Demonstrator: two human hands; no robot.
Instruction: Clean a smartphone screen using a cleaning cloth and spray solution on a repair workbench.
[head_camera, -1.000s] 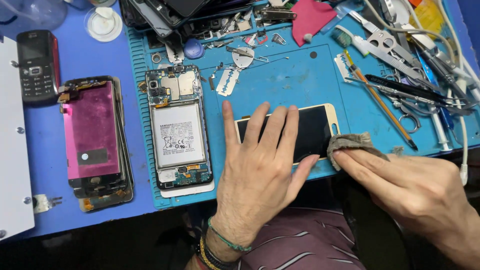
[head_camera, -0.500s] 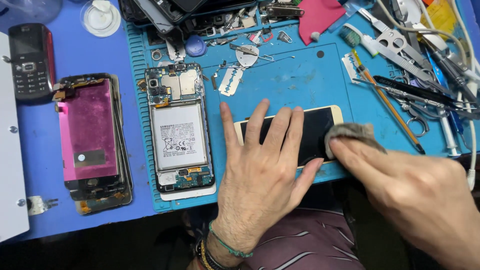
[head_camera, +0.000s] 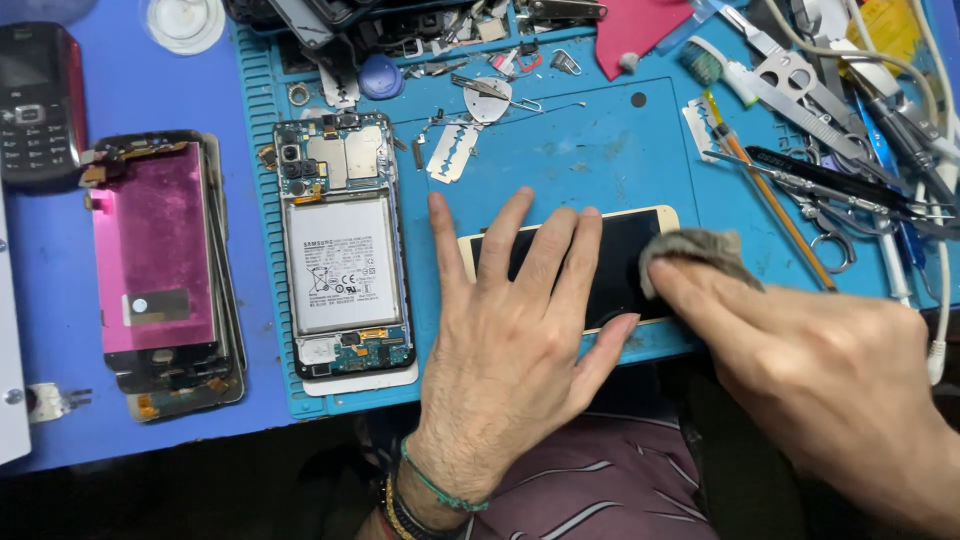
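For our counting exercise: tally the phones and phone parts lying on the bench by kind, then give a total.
Gold-edged phone with dark screen, under the left hand and wiped with a grey cloth by the right hand: 1
Opened phone showing its battery: 1
Stack of pink-backed screen panels: 1
Black keypad phone: 1
Total: 4
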